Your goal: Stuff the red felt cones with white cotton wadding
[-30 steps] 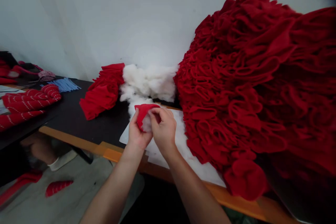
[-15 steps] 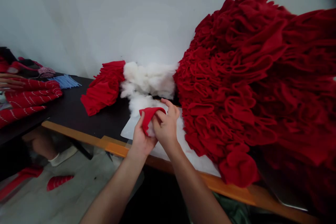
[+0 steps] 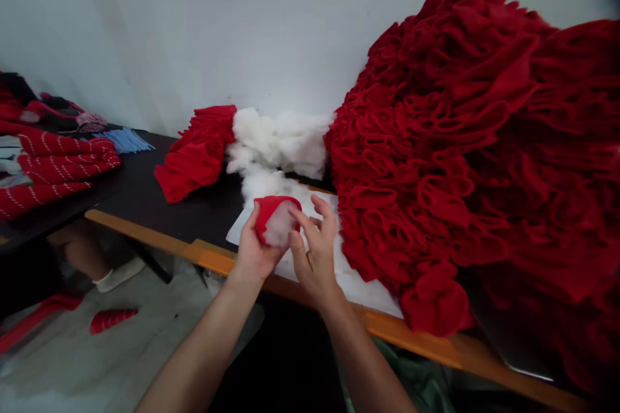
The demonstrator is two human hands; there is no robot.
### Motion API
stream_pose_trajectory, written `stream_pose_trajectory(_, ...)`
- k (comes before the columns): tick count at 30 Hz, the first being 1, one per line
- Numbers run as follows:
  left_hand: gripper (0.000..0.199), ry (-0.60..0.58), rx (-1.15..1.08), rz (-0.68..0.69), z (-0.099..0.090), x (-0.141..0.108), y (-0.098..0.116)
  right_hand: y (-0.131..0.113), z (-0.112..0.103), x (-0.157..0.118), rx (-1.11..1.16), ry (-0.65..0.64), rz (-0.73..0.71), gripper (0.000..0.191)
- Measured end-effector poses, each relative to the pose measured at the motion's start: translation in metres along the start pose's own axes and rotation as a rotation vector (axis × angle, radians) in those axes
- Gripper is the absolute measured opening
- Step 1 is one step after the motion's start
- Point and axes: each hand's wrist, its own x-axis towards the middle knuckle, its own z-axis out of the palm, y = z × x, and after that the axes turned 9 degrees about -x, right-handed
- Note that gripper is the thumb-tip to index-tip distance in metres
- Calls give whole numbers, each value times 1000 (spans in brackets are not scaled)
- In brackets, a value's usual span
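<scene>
One red fabric pouch in hand, white stuffing showing at its mouth.
Left grip closed around it; right grip open, fingers spread just beside it, above white paper.

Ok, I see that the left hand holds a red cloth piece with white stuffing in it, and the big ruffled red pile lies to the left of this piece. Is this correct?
Not quite: the big ruffled red pile lies to the right of the red cloth piece, as the head view shows. The left hand does hold that piece, with white stuffing in it.
</scene>
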Motion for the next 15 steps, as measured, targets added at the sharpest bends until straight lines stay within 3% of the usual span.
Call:
stream_pose_trajectory(6, 32, 13, 34, 32, 0, -6, -3, -1, 3, -22, 131, -111, 67, 52)
stream_pose_trajectory(11, 33, -86, 78, 154, -3, -11, -17, -6, 1, -34, 414, -11, 347, 64)
stream_pose_trajectory(15, 35, -149, 303, 266, -15, -15, -32, -15, 7, -32, 792, 11, 600, 75)
